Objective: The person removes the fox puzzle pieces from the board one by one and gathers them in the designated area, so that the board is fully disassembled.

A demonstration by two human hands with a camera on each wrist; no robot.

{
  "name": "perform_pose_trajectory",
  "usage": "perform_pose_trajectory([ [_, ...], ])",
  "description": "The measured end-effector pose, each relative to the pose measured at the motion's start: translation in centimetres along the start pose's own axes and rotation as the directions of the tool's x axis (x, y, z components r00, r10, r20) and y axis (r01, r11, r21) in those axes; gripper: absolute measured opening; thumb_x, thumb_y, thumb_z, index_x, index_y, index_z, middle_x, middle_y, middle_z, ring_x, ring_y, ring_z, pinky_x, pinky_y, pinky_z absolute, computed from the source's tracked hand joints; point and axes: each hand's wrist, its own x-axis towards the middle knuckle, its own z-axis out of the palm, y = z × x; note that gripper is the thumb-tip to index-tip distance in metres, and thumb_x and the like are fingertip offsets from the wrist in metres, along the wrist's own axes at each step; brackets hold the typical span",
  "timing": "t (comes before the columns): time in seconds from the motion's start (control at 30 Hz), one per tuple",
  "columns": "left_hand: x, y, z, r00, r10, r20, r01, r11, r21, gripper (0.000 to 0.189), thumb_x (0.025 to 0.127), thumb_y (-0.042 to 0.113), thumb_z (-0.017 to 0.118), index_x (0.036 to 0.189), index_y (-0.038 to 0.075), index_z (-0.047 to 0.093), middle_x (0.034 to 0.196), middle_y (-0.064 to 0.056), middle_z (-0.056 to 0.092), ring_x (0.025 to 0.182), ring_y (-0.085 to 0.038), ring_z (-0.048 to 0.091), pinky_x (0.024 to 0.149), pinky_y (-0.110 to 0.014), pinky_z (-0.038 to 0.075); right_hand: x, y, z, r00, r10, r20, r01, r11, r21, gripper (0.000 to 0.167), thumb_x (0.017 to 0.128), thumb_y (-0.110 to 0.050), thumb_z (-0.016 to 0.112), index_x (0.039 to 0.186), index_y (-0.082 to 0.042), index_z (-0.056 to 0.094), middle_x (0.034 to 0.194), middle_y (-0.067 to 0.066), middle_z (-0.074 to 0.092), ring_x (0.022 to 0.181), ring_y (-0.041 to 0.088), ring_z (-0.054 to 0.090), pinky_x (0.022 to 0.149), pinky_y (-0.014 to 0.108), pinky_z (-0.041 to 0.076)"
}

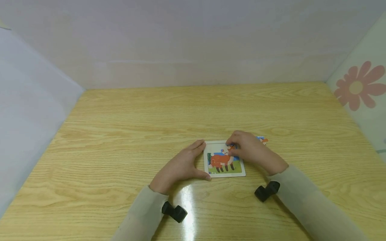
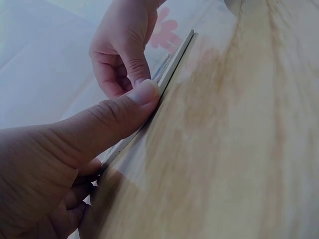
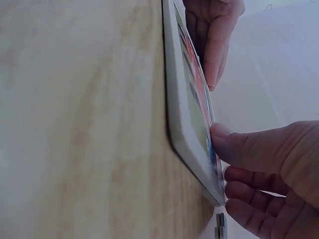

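A square picture puzzle point(image 1: 226, 167) in a white frame lies flat on the table, showing an orange fox on grass. My left hand point(image 1: 183, 165) holds the frame's left side, thumb at the near corner and fingers at the far corner. Over the upper right of the picture, my right hand point(image 1: 248, 147) pinches a puzzle piece point(image 1: 231, 149) with fox colouring between thumb and curled fingers; the hand partly hides it. Pale backing shows along the top of the picture. In the right wrist view, the right thumb point(image 3: 234, 142) touches the picture's surface near a frame corner.
Just beyond my right hand, loose puzzle pieces point(image 1: 262, 139) in blue and orange lie on the wooden table point(image 1: 120, 140), partly hidden. A pale wall point(image 1: 193, 43) rises behind the table; the right wall carries a pink flower point(image 1: 360, 86).
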Motion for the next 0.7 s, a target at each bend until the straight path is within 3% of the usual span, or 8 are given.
perform_pose_trajectory([
  [0.7, 0.11, 0.00, 0.04, 1.000, 0.005, 0.003, -0.005, 1.000, 0.000, 0.107, 0.064, 0.049, 0.080, 0.146, 0.007, 0.026, 0.154, -0.004, 0.021, 0.139, -0.021, 0.022, 0.111, -0.037, 0.026, 0.62, -0.03, -0.28, 0.999, 0.047, 0.026, -0.048, 0.998, 0.038, 0.019, 0.076, -0.013, 0.076, 0.092, -0.004, 0.071, 0.090, 0.004, 0.063, 0.081, 0.017, 0.057, 0.075, 0.035, 0.049],
])
